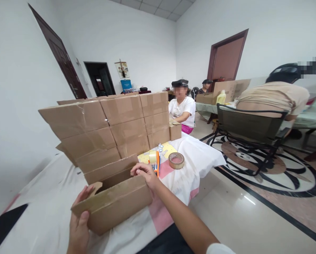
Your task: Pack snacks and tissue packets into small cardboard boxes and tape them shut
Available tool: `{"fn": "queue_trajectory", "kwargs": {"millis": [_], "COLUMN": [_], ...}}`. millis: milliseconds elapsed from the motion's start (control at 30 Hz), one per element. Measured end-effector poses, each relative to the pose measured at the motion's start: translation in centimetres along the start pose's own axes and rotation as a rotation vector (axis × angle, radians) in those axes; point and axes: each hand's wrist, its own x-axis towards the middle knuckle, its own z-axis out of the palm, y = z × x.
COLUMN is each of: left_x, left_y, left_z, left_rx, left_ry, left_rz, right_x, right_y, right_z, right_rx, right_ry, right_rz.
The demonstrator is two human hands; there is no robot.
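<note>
An open cardboard box stands in front of me on the cloth, its long flaps raised and its inside in shadow. My left hand grips the left end, thumb on the near flap and fingers behind, beside a small end flap. At the right end, my right hand is closed over the box's edge with bent fingers; what lies under the fingertips is hidden. Just beyond that hand are an orange-and-blue tape dispenser and a roll of brown tape.
Taped cardboard boxes are stacked close behind the open one. White cloth covers the table; a dark flat object lies at left. One person sits across, another in a chair at right.
</note>
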Motion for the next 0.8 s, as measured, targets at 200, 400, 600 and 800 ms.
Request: {"fn": "queue_trajectory", "kwargs": {"millis": [200, 400, 600, 800], "left_x": [-0.19, -0.22, -0.13, -0.15], "left_y": [0.49, 0.49, 0.63, 0.67], "left_z": [0.63, 0.74, 0.79, 0.91], "left_rx": [-0.085, -0.087, -0.072, -0.041], "left_ry": [0.059, 0.068, 0.056, 0.064], "left_rz": [-0.053, -0.052, -0.025, -0.015], "right_x": [-0.17, -0.44, -0.56, -0.36], "right_y": [0.12, -0.09, -0.10, 0.07], "right_z": [0.35, 0.54, 0.61, 0.66], "right_rx": [0.081, 0.106, 0.106, 0.139], "right_ry": [0.061, 0.113, 0.103, 0.119], "right_rz": [0.030, 0.015, -0.049, -0.068]}}
